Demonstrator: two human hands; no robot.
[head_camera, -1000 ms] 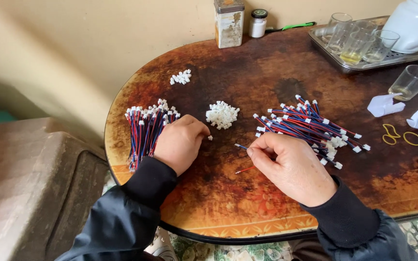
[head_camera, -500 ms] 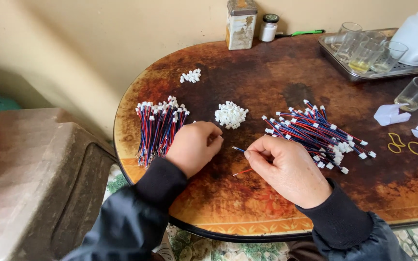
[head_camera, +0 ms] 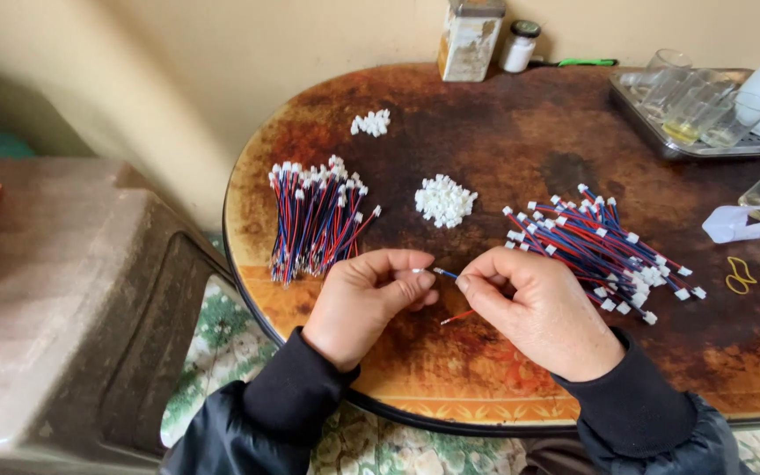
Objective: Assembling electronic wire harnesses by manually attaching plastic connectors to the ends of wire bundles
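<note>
Blue wire (head_camera: 444,274) between pinching hands (head_camera: 450,303)

Both hands are pinching 1 thin blue wire (head_camera: 444,273) between them near the front edge of the worktop (head_camera: 503,132). The left hand (head_camera: 364,301) has a tiny white connector at its fingertips, and the right hand (head_camera: 538,308) grips the wire's other side, with a red wire (head_camera: 457,317) trailing below. A neat wire bundle (head_camera: 314,220) sits toward the left edge, a small connector pile (head_camera: 444,200) mid-worktop, and a looser wire heap (head_camera: 604,251) just beside the right hand.
</note>
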